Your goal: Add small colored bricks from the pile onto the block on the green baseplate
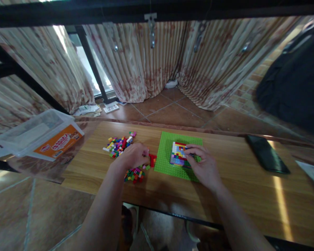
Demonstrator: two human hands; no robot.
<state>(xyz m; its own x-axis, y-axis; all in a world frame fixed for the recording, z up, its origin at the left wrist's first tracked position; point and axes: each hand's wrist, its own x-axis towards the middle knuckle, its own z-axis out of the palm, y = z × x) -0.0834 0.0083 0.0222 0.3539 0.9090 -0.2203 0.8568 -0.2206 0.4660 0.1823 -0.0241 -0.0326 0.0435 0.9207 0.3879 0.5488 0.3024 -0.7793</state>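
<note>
A green baseplate (167, 157) lies on the wooden table (238, 177). A multicoloured block of small bricks (178, 152) stands on it. My right hand (202, 166) rests on the plate with its fingertips pinched against the right side of that block. My left hand (133, 155) is curled, knuckles up, over the loose bricks left of the plate, fingertips close to some red bricks (152, 160). What its fingers hold is hidden. One pile of loose coloured bricks (118, 143) lies beyond the left hand, another pile (134, 174) under its wrist.
A clear plastic box with an orange label (42, 134) sits at the table's left end. A black phone (267, 154) lies to the right, with a white sheet (312, 174) at the far right edge. Curtains and tiled floor lie beyond.
</note>
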